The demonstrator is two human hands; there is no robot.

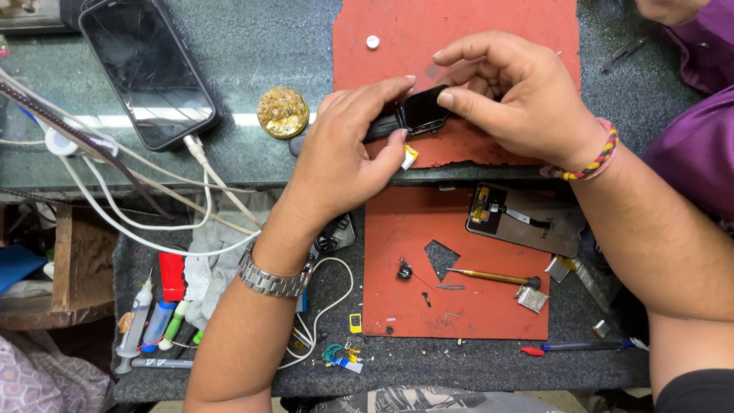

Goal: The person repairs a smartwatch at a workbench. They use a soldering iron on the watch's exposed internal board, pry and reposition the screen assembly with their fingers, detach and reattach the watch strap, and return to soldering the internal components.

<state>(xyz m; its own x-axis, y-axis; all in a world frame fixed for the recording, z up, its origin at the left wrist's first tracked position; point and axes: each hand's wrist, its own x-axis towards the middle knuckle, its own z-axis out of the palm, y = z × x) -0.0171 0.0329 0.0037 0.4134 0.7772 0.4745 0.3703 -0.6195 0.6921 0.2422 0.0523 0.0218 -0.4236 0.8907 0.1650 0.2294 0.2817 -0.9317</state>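
A small black smartwatch body [422,111] with a dark strap stub on its left is held over the upper red mat [459,30]. My left hand [344,153], with a steel wristwatch on its wrist, grips the strap side, thumb and fingers pinched by the watch's left edge. A small yellow-and-white tab [410,157] sits under its thumb. My right hand [512,95], with a braided bracelet at the wrist, closes over the watch's right side, thumb on the screen edge.
A cracked black phone [149,69] on a white cable lies at upper left, beside a round gold-coloured tin [282,112]. On the lower red mat [459,306] lie a phone screen panel [527,218], a brass-handled screwdriver [493,277] and small parts. Syringes and tubes [153,321] lie lower left. A purple-sleeved person [696,84] is at right.
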